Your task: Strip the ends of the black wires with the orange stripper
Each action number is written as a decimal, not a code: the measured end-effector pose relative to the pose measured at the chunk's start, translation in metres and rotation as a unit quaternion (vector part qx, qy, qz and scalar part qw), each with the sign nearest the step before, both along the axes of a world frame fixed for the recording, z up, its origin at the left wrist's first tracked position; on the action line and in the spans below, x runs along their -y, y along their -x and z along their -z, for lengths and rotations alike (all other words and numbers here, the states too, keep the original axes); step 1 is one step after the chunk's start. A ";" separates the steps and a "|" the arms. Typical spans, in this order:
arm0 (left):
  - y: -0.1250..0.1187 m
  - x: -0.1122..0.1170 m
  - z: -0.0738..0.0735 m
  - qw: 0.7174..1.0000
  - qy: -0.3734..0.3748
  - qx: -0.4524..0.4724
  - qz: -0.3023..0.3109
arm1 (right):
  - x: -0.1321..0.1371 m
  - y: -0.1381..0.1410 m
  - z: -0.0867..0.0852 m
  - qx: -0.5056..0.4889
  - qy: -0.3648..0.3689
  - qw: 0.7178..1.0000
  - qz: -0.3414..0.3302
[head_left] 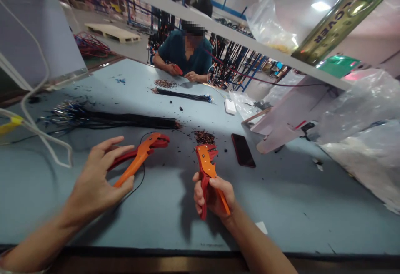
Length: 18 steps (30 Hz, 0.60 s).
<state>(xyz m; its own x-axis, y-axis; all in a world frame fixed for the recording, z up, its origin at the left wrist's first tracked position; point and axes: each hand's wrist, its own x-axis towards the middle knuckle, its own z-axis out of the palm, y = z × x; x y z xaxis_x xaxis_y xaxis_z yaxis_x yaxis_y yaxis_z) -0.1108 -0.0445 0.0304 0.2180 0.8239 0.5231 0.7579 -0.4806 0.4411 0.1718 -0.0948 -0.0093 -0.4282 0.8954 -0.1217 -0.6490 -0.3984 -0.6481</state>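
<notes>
On the blue-grey bench (162, 224), take the small heap of coppery clippings (204, 137) as the landmark. Just on its near side stands the jaw end of an orange-and-red wire stripper (207, 163), its handles wrapped by the right hand (216, 200), thumb over the orange arm and fingers curled around the red one. Left of the heap and nearer the wearer, the left hand (96, 178) has its fingers spread, with a second stripper (140, 157) between them and the thumb; I cannot tell whether it grips that tool. A thin black wire (143, 180) loops beside this second stripper. Further left of the heap lies a thick bundle of black cables (131, 120), its bare ends pointing toward the heap and its blue and silvery ends fanned away from it. A dark phone (243, 151) lies to the heap's right. Beyond the heap are a smaller cable bundle (183, 94), another clippings pile (164, 83) and, farther still, a co-worker (200, 61) holding a red tool (178, 69).
</notes>
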 end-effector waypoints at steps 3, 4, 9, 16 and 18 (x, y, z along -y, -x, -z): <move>0.006 0.005 -0.008 0.999 -0.010 -0.013 -0.048 | 0.000 0.002 0.001 0.010 -0.007 1.000 0.000; 0.009 0.005 -0.009 0.998 -0.021 -0.020 -0.064 | 0.000 0.002 0.001 0.013 -0.010 1.000 -0.005; 0.026 0.005 -0.002 0.984 -0.038 -0.072 -0.156 | 0.001 0.001 0.003 0.047 -0.035 0.997 -0.057; 0.038 0.004 0.004 0.977 0.013 -0.155 -0.148 | 0.002 -0.002 -0.008 0.115 -0.086 0.988 -0.063; 0.040 0.002 0.006 0.977 0.018 -0.159 -0.139 | 0.001 -0.002 -0.011 0.127 -0.095 0.985 -0.064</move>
